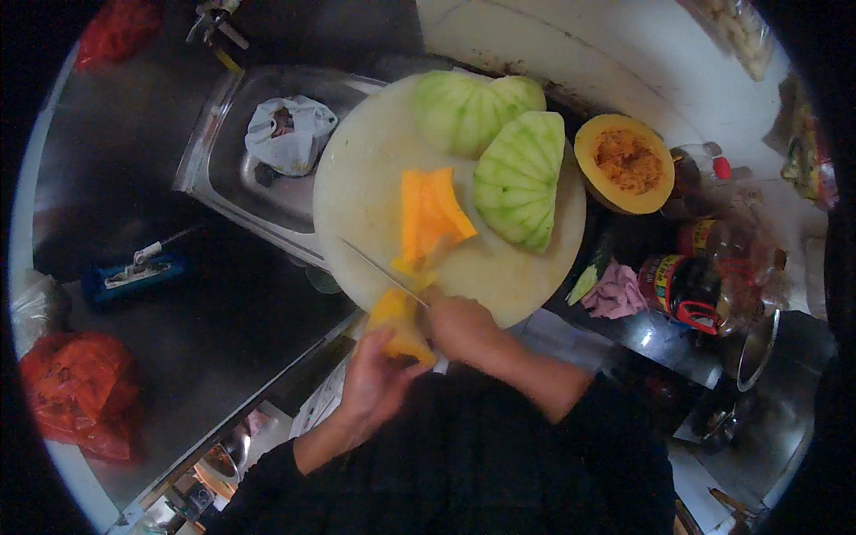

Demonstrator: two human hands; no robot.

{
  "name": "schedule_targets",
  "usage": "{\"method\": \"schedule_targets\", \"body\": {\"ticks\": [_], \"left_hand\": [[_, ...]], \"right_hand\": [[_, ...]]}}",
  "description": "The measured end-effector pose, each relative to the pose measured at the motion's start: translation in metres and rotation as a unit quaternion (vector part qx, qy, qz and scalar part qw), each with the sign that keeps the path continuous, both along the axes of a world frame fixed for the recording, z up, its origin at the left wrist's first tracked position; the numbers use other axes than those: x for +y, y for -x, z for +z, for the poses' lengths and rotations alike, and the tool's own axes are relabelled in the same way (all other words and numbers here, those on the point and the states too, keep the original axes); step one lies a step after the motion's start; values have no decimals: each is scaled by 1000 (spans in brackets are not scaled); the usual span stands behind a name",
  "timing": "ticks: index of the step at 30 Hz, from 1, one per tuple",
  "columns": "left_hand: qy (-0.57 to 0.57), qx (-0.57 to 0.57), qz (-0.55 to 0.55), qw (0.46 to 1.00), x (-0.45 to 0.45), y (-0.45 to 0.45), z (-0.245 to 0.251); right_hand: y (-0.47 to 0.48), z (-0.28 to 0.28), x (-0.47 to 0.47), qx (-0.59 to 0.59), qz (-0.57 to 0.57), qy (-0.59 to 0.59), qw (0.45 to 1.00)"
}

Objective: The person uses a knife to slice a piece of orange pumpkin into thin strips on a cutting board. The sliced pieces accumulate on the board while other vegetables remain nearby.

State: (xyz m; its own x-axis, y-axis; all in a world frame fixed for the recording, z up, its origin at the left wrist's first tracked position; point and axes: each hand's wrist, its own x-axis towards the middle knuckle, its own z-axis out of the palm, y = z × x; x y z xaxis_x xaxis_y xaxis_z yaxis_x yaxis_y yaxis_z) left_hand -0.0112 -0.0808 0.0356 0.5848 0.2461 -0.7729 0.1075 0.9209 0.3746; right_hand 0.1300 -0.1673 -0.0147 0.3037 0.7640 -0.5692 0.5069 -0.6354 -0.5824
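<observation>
My left hand (376, 374) grips a yellow-orange pumpkin piece (394, 311) at the near edge of a round cutting board (361, 180). In my right hand (465, 328) is a knife, its thin blade (380, 267) pointing up and left across the board, just above the held piece. Motion blurs this hand, and its fingers hide the handle. Peeled orange pumpkin pieces (428, 214) lie mid-board, with thin yellow peelings (411, 269) at their near end. Behind them and to the right rest large pale-green peeled melon pieces (518, 180), their exact kind unclear.
A halved pumpkin (625, 164) with stringy seeds faces up right of the board. Nearby are a pink cloth (615, 291) and sauce bottles (669, 287). The board overlaps a steel sink (227, 154) holding a white plastic bag (291, 134). Red bags (80, 394) sit far left.
</observation>
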Motion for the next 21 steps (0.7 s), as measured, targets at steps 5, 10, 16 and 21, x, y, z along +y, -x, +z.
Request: {"method": "schedule_targets", "body": {"ticks": [5,10,16,21], "left_hand": [[12,24,-16,1000,5,13,-6],[19,30,4,999,5,18,-7],[9,45,2,999,5,11,-3],[-1,49,-8,999,6,10,-4]], "right_hand": [[-20,-2,7,47,11,53,997],[-14,17,-3,14,-37,14,999],[-6,37,-15,-29,54,-10,998],[-4,22,-12,-69,54,-4,996]]}}
